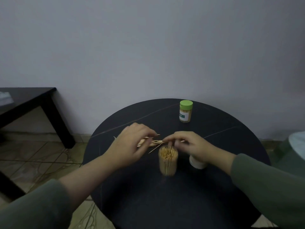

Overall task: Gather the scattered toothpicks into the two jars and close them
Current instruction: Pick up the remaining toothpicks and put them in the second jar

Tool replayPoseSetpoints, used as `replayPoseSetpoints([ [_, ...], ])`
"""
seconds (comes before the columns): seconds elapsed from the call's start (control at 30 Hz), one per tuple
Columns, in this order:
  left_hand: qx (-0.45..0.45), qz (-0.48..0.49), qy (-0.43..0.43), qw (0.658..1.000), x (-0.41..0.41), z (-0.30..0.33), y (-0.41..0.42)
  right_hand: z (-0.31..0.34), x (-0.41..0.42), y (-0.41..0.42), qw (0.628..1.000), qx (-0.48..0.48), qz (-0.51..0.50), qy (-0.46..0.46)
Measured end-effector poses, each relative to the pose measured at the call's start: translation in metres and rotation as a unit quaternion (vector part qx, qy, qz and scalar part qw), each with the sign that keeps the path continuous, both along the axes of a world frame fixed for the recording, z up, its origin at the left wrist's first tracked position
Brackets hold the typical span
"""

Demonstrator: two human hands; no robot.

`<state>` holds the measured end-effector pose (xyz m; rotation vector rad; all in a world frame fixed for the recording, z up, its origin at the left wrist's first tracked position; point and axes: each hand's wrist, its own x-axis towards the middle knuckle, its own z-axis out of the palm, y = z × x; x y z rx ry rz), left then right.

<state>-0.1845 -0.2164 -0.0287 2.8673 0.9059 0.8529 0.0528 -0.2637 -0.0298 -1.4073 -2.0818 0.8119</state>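
Observation:
An open clear jar (168, 161), nearly full of toothpicks, stands at the middle of the round black table (173, 195). Just behind it lies a loose pile of toothpicks (154, 143). My left hand (130, 144) hovers over the pile's left side with curled fingers; whether it holds any is blurred. My right hand (189, 144) pinches a toothpick just above the jar's mouth. A white lid (197, 163) lies under my right wrist. A second jar (185, 111) with a green lid on it stands at the far side.
A dark low table (29, 104) stands to the left over a tiled floor (41, 156). A pale object (297, 146) shows at the right edge. The wall rises just behind the round table.

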Motion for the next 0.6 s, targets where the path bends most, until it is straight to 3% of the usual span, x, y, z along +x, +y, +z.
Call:
replayPoseSetpoints([
  [0.03, -0.016, 0.049, 0.019, 0.999, -0.003, 0.000, 0.006, -0.001, 0.002, 0.003, 0.999, -0.001, -0.025, 0.037],
  [0.1, -0.059, 0.144, 0.092, 0.983, -0.015, -0.002, 0.018, 0.000, -0.002, 0.012, 0.997, 0.017, -0.071, 0.015],
  [0.2, -0.073, 0.239, 0.203, 0.947, -0.034, -0.003, 0.034, 0.010, -0.013, 0.030, 0.989, 0.053, -0.045, -0.128],
  [0.33, -0.100, 0.305, 0.288, 0.903, -0.053, -0.005, 0.046, 0.017, -0.028, 0.054, 0.948, 0.082, 0.021, -0.307],
  [0.6, -0.069, 0.285, 0.304, 0.906, -0.059, -0.009, 0.056, -0.006, -0.041, 0.076, 0.960, 0.041, 0.044, -0.275],
])
